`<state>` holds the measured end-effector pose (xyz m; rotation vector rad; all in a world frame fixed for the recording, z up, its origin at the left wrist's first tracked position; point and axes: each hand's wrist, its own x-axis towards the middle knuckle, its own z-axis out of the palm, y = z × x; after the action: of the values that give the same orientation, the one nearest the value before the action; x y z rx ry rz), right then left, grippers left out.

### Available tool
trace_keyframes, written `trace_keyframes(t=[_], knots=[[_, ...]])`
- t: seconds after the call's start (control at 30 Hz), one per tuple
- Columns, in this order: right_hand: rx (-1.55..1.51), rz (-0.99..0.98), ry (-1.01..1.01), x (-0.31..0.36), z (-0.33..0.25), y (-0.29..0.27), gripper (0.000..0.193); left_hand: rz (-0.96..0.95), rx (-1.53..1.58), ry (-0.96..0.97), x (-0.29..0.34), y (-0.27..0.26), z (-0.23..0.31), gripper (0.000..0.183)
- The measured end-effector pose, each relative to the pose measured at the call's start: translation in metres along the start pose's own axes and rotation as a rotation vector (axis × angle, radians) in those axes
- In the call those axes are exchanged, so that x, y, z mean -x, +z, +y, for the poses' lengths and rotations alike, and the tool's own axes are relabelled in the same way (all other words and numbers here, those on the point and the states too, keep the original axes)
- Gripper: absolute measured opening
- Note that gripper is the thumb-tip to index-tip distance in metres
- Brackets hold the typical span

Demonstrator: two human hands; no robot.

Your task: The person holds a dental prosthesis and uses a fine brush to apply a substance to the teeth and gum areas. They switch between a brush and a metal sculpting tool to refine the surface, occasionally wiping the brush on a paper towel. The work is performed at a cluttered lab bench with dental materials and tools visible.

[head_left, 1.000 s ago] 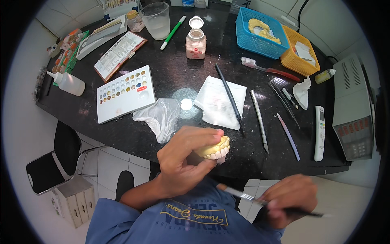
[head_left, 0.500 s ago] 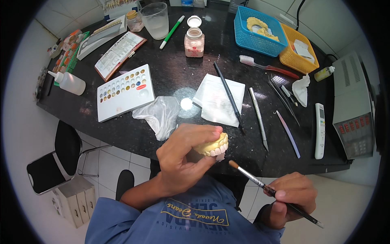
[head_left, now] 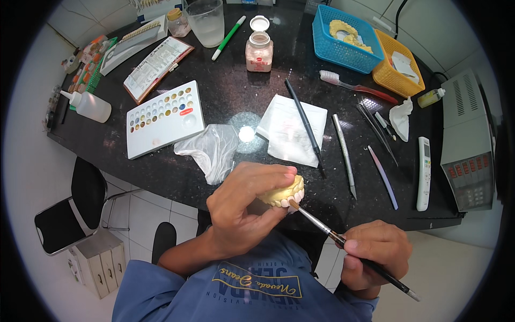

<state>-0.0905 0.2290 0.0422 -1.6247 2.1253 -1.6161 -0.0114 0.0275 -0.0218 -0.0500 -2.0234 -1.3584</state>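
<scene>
A yellow dental cast [head_left: 280,196] with a row of pale pink-white teeth along its front is gripped in my left hand [head_left: 244,206], thumb below and fingers over the top. My right hand [head_left: 377,252] pinches a slim brush [head_left: 317,221] with a dark handle and a silver ferrule. The brown bristle tip touches the front teeth of the cast. Part of the cast is hidden behind my left fingers. Beyond it on the black table lie a folded white tissue [head_left: 296,140] with a dark thin tool [head_left: 304,126] across it, and a crumpled translucent glove or bag [head_left: 210,147].
A white palette [head_left: 161,131] with coloured wells lies left; an open powder jar [head_left: 259,53] stands at the back. To the right are a scalpel-like knife [head_left: 344,155], tweezers [head_left: 377,131], a purple tool [head_left: 382,177], a white remote [head_left: 423,177] and a toothbrush [head_left: 357,87]. Blue [head_left: 343,53] and yellow baskets [head_left: 389,80] stand behind.
The brush in my right hand has moved up and left, from beside the cast onto its front teeth. My left hand keeps its hold, nearly still. The view has shifted slightly.
</scene>
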Motion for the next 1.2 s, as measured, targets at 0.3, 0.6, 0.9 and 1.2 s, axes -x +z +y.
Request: trace_keyframes(t=[0.3,0.6,0.9,1.2], knots=[[-0.089,0.031,-0.031,0.012,0.004,-0.003,0.031,0.004,-0.001,-0.020,0.001,-0.002,0.000,0.035],[-0.101,-0.295,-0.068,0.007,0.001,-0.009,0.032,0.045,0.097,-0.069,0.000,0.001,-0.001,0.043],[0.038,0.080,-0.053,0.005,0.002,0.005,0.030,-0.013,0.047,-0.045,0.001,-0.002,-0.001,0.036],[0.089,0.121,-0.101,0.006,0.004,0.008,0.027,0.038,0.085,-0.068,0.001,0.000,-0.001,0.043]])
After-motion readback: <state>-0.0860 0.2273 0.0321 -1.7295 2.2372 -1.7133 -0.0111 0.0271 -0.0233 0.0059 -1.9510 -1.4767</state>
